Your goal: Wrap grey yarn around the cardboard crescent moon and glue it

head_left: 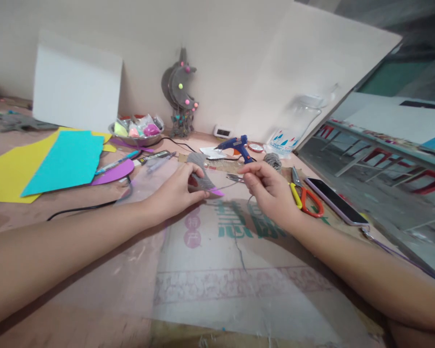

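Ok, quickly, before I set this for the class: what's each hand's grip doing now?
Left hand: closed, holding the grey yarn-covered piece.
Right hand: pinched shut on the grey strand; whether also holding the metal-tipped tool cannot be told.

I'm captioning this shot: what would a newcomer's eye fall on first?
Probably the turquoise sheet lying over yellow sheeting at left. At center, the left hand holds a gray piece, with a gray strand running to the right hand. Behind them, a gray crescent dotted with bright balls shows against the pale backdrop.
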### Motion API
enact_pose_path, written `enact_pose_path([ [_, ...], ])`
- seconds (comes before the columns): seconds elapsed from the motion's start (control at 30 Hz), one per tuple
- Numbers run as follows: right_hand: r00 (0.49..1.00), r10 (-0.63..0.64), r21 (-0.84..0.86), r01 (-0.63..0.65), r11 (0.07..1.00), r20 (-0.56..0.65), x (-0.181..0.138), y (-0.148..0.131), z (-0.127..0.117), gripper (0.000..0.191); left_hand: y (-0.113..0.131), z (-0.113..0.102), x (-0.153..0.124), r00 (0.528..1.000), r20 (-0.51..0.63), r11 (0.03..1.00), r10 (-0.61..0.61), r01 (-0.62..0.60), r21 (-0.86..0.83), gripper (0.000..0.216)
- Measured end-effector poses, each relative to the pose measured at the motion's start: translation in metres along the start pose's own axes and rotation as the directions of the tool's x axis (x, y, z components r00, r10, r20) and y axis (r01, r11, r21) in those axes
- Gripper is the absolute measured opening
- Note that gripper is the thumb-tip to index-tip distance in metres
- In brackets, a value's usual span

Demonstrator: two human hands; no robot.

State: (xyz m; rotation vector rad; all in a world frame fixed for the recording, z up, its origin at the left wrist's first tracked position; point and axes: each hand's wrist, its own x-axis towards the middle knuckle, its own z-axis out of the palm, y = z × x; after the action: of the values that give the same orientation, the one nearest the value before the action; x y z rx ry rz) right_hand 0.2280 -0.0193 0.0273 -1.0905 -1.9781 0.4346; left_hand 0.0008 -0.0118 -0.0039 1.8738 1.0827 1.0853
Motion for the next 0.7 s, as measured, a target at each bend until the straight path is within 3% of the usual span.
enact_pose_path([
  [0.17,0.999,0.001,0.071,0.002,0.997,-0.047,0.003,0.006,-0.006,0.016,0.007,-0.002,0.000,0.999,-0.029,0.997,0.023,-0.021,0.076,0.027],
  [0.5,0.988,0.155,-0.124,-0.151,0.981,0.022,0.020,0.034,-0.003,0.018,0.011,-0.004,0.000,0.991,-0.086,0.982,0.099,-0.084,0.168,0.027],
  [0.6,0.984,0.166,0.008,-0.167,0.986,0.063,0.019,0.024,-0.003,0.025,0.011,-0.003,0.000,0.992,-0.087,0.984,0.095,-0.080,0.158,0.025],
  [0.7,0.962,0.195,0.225,-0.237,0.945,0.193,0.014,0.008,0.000,0.031,0.010,-0.003,0.000,0.992,-0.085,0.985,0.092,-0.079,0.151,0.024],
])
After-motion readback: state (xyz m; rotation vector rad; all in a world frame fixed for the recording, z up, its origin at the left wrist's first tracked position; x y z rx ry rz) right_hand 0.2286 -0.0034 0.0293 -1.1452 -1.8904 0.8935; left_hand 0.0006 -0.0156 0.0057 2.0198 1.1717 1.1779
